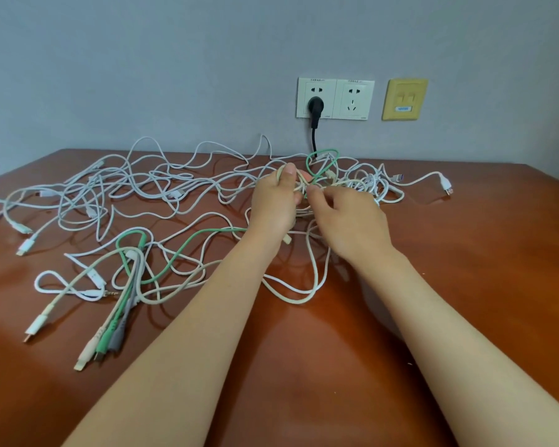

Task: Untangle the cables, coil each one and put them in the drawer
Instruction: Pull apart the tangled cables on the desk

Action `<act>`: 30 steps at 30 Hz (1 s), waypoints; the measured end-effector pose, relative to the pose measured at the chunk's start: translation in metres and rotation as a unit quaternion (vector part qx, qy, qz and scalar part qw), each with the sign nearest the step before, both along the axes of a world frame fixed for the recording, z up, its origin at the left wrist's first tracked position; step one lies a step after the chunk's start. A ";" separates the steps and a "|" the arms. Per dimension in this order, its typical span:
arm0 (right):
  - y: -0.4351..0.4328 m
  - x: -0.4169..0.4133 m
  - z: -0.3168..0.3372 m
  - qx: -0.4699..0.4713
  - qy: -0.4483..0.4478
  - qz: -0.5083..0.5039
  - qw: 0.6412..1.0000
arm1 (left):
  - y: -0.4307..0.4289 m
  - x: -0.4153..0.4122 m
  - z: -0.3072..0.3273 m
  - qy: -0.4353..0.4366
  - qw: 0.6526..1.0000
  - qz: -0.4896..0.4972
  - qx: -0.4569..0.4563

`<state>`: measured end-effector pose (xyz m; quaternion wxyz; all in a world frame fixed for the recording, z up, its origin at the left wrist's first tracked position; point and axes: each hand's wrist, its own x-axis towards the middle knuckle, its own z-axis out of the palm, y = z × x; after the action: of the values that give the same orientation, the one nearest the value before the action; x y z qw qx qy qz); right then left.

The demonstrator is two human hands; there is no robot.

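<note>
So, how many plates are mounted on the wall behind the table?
3. One white socket plate holds a black plug; a second white socket plate touches its right side, with nothing plugged in; a yellow plate sits apart, further right. None looks hidden.

Glossy reddish-brown table (465, 285), far edge against the wall. Over the left and far parts: tangle of white cables (136, 185) in loose loops. Through the centre: green cable (188, 240) and cream cable (291, 298), interlaced. Left front: cream, green and grey connector ends (105, 340), side by side. Far right: white USB plug (446, 185).
</note>
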<state>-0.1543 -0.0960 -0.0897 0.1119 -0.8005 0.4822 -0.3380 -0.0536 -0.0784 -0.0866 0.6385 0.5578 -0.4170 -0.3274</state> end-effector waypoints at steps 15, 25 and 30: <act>0.003 0.005 -0.017 -0.177 0.067 0.108 0.976 | -0.006 0.014 0.003 0.048 0.997 -0.063 -0.019; 0.007 0.001 -0.007 -0.074 0.034 0.065 0.995 | -0.005 0.008 -0.006 -0.042 0.996 -0.081 0.017; 0.005 0.001 -0.007 -0.080 0.038 0.058 0.994 | 0.003 0.005 0.002 0.155 0.974 -0.163 0.016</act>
<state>-0.1532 -0.0908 -0.0965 0.0486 -0.8457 0.4103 -0.3377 -0.0485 -0.0753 -0.0848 0.6244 0.4348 -0.3927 -0.5165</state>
